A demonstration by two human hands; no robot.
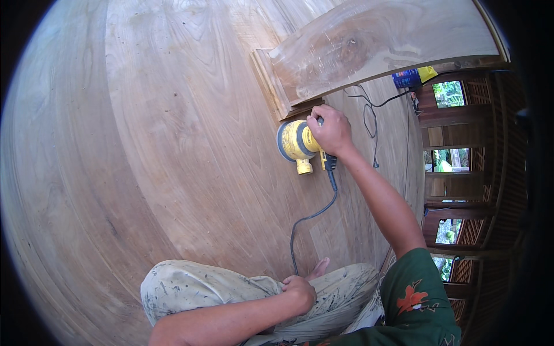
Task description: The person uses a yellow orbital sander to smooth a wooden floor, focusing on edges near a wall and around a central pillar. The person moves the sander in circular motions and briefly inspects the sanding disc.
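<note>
My right hand [332, 130] is closed around the body of a yellow and black orbital sander [296, 140], its thumb and fingers wrapped over the top. The sander's round grey pad is turned to the left, close to the stepped moulding [271, 83] at the end of a wide wooden board [369, 43]. Whether the pad touches the moulding or floor, I cannot tell. A black power cord [311, 216] curves from the sander's handle down to my lap. There my left hand [300, 293] rests with curled fingers, shut on the cord.
Wide planks form the wooden floor [173, 144] around me. My folded legs in paint-spotted trousers [202, 285] are at the front. Behind the board lie another black cord [375, 121] and a blue and yellow package [407, 78]. A wall with window openings [453, 160] stands at the right.
</note>
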